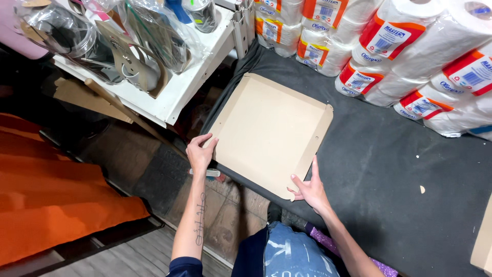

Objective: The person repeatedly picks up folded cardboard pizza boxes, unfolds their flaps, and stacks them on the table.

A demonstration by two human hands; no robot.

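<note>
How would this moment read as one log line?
left hand: on cardboard sheet left edge | right hand: on its near corner | sheet: flat on grey table | paper rolls: behind

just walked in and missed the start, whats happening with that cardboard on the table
A person stands at a dark grey table with both bare hands on a flat brown cardboard sheet. The left hand presses its near left edge, and the right hand grips the near right corner, where a narrow flap runs along the side. Wrapped paper rolls are stacked at the table's far edge.
</note>
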